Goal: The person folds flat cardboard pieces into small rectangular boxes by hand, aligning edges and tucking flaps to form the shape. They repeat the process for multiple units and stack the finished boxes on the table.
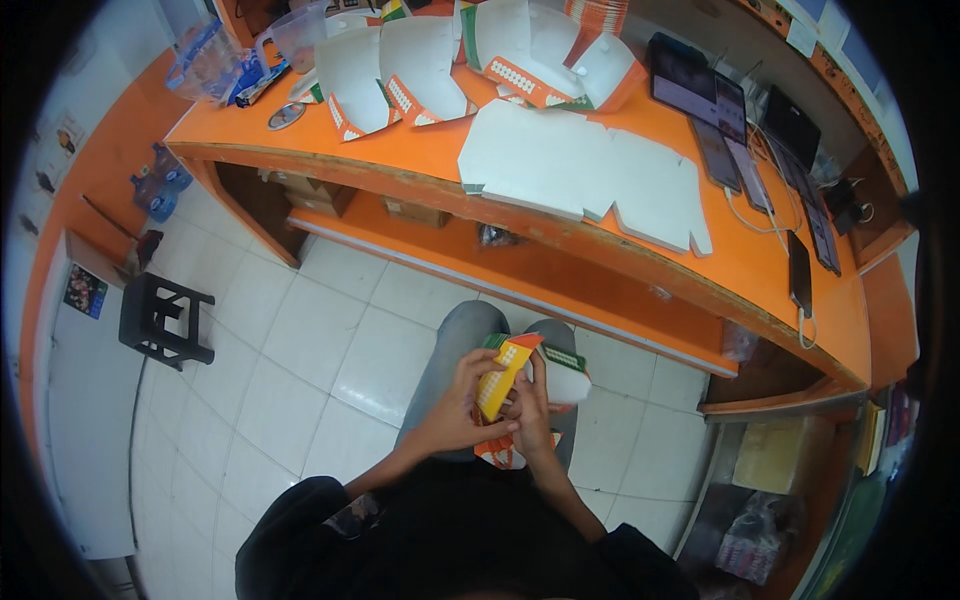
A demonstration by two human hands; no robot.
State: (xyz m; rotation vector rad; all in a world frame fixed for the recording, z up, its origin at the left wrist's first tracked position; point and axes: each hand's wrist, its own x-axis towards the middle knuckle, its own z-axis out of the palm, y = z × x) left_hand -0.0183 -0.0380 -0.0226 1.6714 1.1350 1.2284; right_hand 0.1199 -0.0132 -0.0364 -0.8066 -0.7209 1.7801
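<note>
I am sitting with both hands together over my lap, working a small cardboard box point(520, 385) that is white inside and printed in orange, yellow and green outside. My left hand point(455, 415) has its grip clenched on the box from the left, fingers curled over the yellow and orange panel, while my right hand point(535, 420) grasps it from the right and below, thumb pressed against the same panel. The box sits between the two hands, tilted, with its white curved side turned away to the right and an orange flap showing beneath my wrists. It is held above my knees in grey jeans point(455, 345), well apart from the orange worktop point(420, 150) ahead of me. On that worktop lie flat, unfolded white box blanks point(585, 170) near the front edge, and behind them several half-folded boxes point(400, 70) standing open with their white insides up. To the right on the worktop lie a row of dark phones point(715, 110) with white cables. At the far left corner stand clear plastic jugs point(215, 60). A lower orange shelf point(520, 265) runs under the worktop, and a black plastic stool point(160, 320) stands on the white tiled floor point(300, 340) to my left.
</note>
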